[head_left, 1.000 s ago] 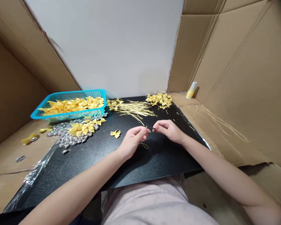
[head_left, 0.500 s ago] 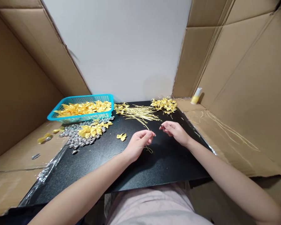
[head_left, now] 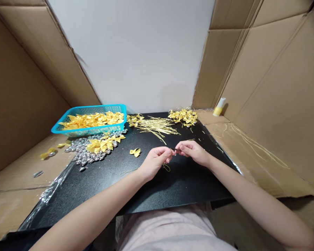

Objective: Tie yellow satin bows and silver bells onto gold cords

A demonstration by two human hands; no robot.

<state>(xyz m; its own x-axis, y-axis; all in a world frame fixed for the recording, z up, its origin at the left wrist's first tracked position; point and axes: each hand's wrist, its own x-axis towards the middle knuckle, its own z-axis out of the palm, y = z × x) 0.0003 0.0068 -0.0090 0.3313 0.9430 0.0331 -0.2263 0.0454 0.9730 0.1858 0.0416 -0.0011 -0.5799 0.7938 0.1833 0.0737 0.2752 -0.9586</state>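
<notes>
Fingertips nearly meeting, both hands are over the black tabletop (head_left: 183, 188). My left hand (head_left: 157, 159) pinches a thin yellow cord (head_left: 166, 168), whose loop hangs below the fingers. In a pinch, my right hand (head_left: 193, 152) holds a thin dark tool (head_left: 176, 149); its tip reaches the left fingertips, and its exact kind is too small to tell. A single yellow ribbon bow (head_left: 135, 152) lies to the left of my left hand. Beyond the hands is a pile of cut yellow cords (head_left: 157, 127).
A blue basket (head_left: 89, 131) of yellow bows stands at the back left. Silver beads (head_left: 90, 158) with bows on top spread before it. More bows with cords (head_left: 183, 117) are heaped at the back right. A spool (head_left: 219, 106) stands on cardboard, and cardboard walls (head_left: 274, 83) enclose both sides.
My right hand has moved left and slightly nearer, bringing the dark tool to my left fingertips. My left hand has stayed almost in place with the cord.
</notes>
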